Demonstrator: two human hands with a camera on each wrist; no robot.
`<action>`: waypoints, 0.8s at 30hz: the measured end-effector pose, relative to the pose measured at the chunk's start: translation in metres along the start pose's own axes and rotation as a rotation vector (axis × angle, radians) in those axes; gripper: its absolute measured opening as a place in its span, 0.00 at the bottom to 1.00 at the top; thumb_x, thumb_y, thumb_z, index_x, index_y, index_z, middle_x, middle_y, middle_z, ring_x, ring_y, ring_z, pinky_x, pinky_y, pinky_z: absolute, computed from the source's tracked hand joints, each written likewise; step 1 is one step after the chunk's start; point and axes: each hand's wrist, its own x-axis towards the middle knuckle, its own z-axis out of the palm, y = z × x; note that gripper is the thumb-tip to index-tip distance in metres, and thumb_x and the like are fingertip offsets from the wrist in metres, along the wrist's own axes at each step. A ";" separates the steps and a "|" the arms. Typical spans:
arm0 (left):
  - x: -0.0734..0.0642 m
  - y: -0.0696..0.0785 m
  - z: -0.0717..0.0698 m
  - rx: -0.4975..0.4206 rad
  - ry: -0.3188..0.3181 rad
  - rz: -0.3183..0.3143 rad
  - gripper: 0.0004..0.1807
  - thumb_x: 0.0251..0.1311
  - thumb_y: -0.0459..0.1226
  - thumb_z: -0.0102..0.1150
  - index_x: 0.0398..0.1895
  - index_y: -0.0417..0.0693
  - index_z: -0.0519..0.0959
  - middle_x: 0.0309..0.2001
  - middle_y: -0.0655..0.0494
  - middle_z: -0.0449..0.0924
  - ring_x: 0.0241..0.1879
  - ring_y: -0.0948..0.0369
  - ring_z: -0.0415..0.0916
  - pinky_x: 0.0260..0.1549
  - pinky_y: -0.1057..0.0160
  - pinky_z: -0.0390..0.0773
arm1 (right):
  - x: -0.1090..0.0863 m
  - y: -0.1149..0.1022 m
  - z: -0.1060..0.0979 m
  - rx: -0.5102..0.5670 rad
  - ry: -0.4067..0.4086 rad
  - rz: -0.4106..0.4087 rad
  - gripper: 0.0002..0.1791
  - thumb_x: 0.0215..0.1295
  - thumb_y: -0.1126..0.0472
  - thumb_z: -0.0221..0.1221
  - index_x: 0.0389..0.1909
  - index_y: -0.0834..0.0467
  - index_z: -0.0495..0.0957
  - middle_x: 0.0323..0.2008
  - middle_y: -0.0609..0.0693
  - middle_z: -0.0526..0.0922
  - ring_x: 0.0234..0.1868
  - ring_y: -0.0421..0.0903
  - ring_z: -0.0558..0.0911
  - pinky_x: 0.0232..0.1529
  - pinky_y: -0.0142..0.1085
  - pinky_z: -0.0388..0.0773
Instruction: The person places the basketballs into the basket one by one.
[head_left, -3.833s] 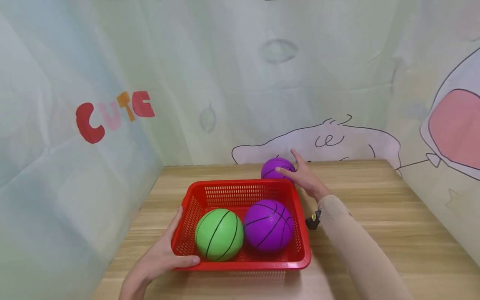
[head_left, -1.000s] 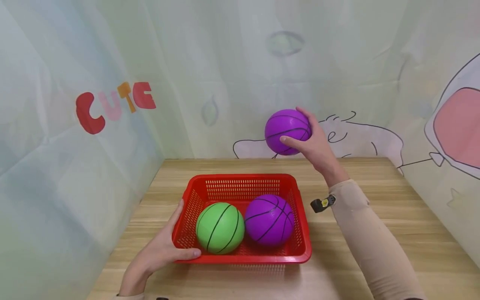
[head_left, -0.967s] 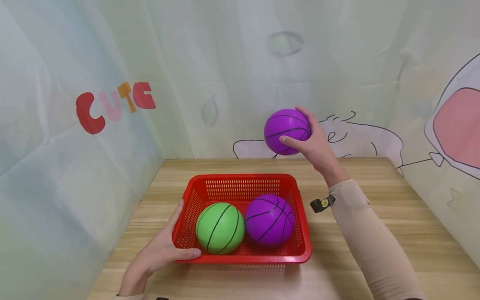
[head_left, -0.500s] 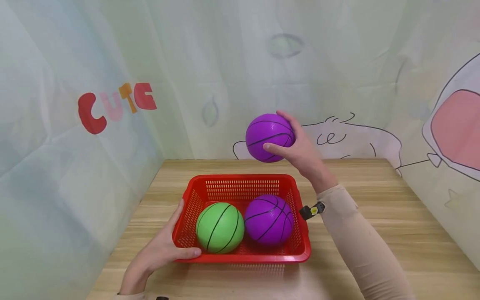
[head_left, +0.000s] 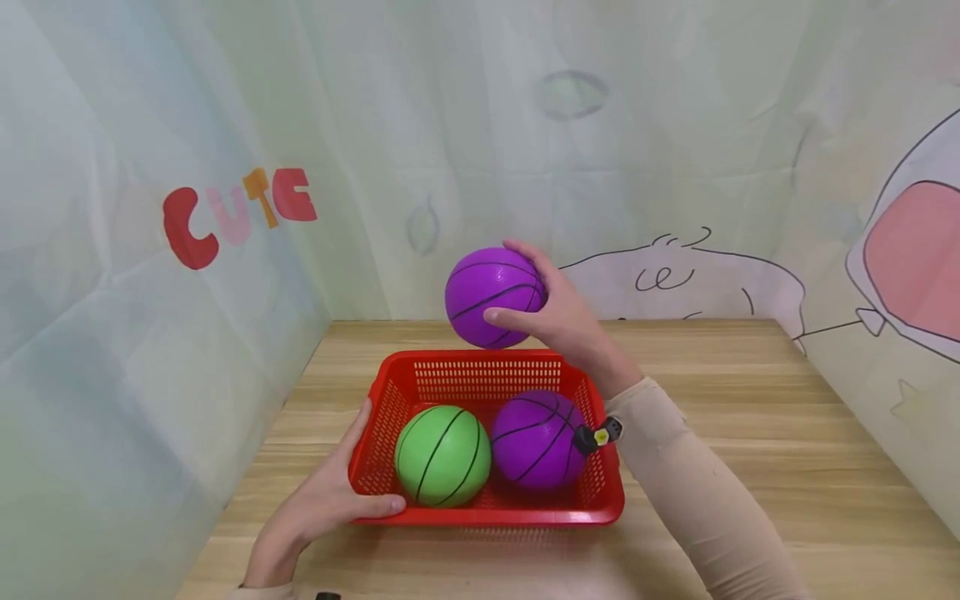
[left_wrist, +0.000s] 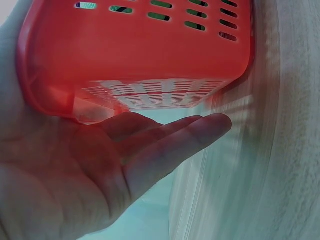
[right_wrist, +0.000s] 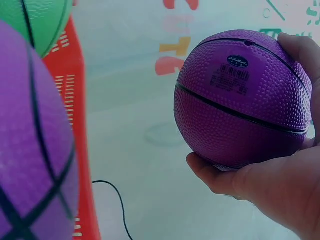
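Note:
A purple basketball (head_left: 493, 297) is held by my right hand (head_left: 566, 321) above the back rim of the red basket (head_left: 487, 517). The thumb lies across the ball's near side, the fingers behind its right side. In the right wrist view, the held ball (right_wrist: 242, 107) shows a small printed label. Inside the basket a green basketball (head_left: 442, 456) sits at left beside a second purple basketball (head_left: 532, 446). My left hand (head_left: 322, 500) rests at the basket's front left corner, thumb on the front rim. Its other fingers (left_wrist: 175, 145) extend fairly straight beside the outer wall.
The basket stands on a wood-grain table (head_left: 712, 392). Printed cloth (head_left: 420, 108) hangs behind and at both sides of it. A black strap piece (head_left: 597, 436) at the right wrist overlaps the purple ball in the basket.
My right hand has taken the purple ball from behind the basket, raised it, then brought it left and lower to above the back rim. The left hand stays at the corner.

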 end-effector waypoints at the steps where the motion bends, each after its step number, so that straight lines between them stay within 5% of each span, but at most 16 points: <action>1: 0.000 0.000 0.000 -0.001 0.000 0.003 0.81 0.52 0.39 0.88 0.94 0.55 0.31 0.92 0.39 0.33 0.85 0.34 0.53 0.77 0.30 0.59 | -0.001 0.001 0.001 0.003 -0.019 0.010 0.52 0.61 0.51 0.81 0.82 0.23 0.64 0.77 0.51 0.70 0.69 0.61 0.81 0.64 0.58 0.84; 9: 0.000 -0.001 0.001 0.007 0.006 -0.002 0.81 0.52 0.40 0.88 0.94 0.56 0.31 0.92 0.39 0.34 0.85 0.33 0.53 0.77 0.29 0.58 | -0.006 0.011 0.007 -0.010 -0.118 0.106 0.54 0.59 0.50 0.82 0.82 0.23 0.63 0.75 0.52 0.72 0.69 0.60 0.81 0.63 0.58 0.84; 24: 0.000 0.001 0.000 0.015 0.007 0.000 0.81 0.52 0.40 0.88 0.94 0.53 0.30 0.92 0.38 0.34 0.84 0.33 0.55 0.77 0.30 0.58 | -0.009 0.033 0.016 -0.246 -0.239 0.142 0.54 0.64 0.45 0.80 0.86 0.35 0.61 0.75 0.53 0.74 0.71 0.58 0.80 0.66 0.59 0.82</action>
